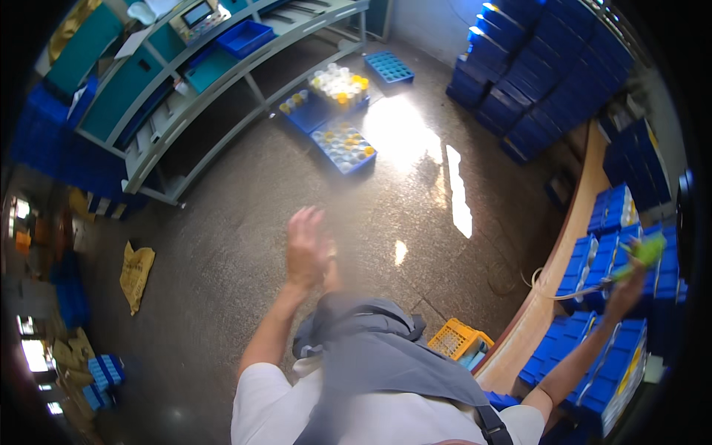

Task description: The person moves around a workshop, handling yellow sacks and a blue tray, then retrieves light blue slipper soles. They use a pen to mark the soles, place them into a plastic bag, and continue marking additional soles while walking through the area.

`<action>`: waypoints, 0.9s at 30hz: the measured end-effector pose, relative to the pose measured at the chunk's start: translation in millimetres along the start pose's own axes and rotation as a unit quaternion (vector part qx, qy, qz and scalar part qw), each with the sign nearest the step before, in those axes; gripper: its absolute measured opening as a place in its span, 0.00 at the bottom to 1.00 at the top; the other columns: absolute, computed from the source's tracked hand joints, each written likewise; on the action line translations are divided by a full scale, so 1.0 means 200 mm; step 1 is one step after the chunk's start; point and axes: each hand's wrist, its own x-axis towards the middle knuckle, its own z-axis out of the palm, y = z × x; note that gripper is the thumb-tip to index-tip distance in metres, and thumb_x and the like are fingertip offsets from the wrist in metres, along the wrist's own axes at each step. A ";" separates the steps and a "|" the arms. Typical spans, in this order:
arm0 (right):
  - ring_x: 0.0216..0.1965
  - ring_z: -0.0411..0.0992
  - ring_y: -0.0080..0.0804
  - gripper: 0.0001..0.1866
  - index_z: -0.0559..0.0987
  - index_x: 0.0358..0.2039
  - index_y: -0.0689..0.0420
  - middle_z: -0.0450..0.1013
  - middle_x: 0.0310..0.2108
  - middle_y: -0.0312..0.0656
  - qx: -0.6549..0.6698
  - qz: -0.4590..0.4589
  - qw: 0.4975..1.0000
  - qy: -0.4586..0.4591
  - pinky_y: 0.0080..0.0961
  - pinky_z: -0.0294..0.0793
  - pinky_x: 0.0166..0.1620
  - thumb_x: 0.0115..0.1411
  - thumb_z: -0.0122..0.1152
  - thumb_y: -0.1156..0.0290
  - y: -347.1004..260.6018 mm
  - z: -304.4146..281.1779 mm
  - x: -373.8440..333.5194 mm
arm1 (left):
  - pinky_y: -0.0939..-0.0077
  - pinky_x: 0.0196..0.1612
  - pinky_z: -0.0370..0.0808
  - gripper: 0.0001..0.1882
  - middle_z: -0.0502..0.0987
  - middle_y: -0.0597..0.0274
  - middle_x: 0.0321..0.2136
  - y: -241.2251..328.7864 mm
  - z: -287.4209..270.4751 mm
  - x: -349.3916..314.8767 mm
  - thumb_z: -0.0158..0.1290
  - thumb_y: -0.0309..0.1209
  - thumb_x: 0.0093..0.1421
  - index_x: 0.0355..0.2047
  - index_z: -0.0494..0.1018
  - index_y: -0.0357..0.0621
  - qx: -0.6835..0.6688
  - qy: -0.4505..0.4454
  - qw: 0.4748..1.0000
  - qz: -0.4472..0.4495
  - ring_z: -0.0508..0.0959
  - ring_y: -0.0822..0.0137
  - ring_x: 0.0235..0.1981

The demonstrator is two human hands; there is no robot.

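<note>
Nearest, the left hand is raised over the speckled grey floor with its fingers loosely spread and holding nothing, its outline blurred. The right hand reaches out to the stacked blue plastic compartment trays on the curved wooden counter, closed around a blurred yellow-green object. A yellow plastic mesh basket sits below that counter, and farther off blue trays of small white and yellow-capped jars lie on the floor beside a grey metal shelving rack.

We see both hands smeared by blur: the left hand shows no clear fingers, and the right hand grips a green thing we cannot identify, its fingers unreadable.
</note>
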 end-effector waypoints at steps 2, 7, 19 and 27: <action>0.35 0.75 0.31 0.18 0.79 0.48 0.59 0.78 0.37 0.43 0.235 0.089 0.926 -0.280 0.28 0.73 0.39 0.72 0.47 0.60 -0.64 0.47 0.04 | 0.53 0.65 0.63 0.29 0.69 0.46 0.58 0.09 -0.04 0.18 0.63 0.35 0.56 0.56 0.70 0.41 -0.051 0.043 0.991 0.117 0.66 0.48 0.62; 0.33 0.78 0.34 0.15 0.80 0.44 0.59 0.80 0.34 0.50 0.393 -0.129 0.598 -0.686 0.33 0.77 0.40 0.68 0.55 0.61 -2.17 1.34 0.10 | 0.52 0.63 0.65 0.42 0.76 0.46 0.49 -0.10 -0.16 0.56 0.62 0.55 0.54 0.61 0.66 0.40 -0.089 -0.187 0.947 0.245 0.74 0.51 0.56; 0.33 0.77 0.41 0.19 0.72 0.39 0.57 0.75 0.29 0.46 0.421 -0.244 0.710 -0.509 0.36 0.76 0.38 0.48 0.69 0.72 -3.80 2.84 0.24 | 0.57 0.51 0.76 0.17 0.79 0.45 0.44 -1.61 -0.50 1.12 0.55 0.36 0.65 0.51 0.73 0.40 -0.027 -0.008 0.978 -0.209 0.79 0.47 0.48; 0.26 0.63 0.17 0.14 0.67 0.27 0.54 0.64 0.22 0.27 0.475 -0.159 0.482 -0.719 0.22 0.64 0.30 0.47 0.66 0.79 -4.25 3.99 0.75 | 0.45 0.62 0.67 0.30 0.66 0.36 0.58 -2.35 -1.32 1.95 0.47 0.35 0.65 0.63 0.57 0.31 0.043 0.442 0.895 0.045 0.69 0.43 0.59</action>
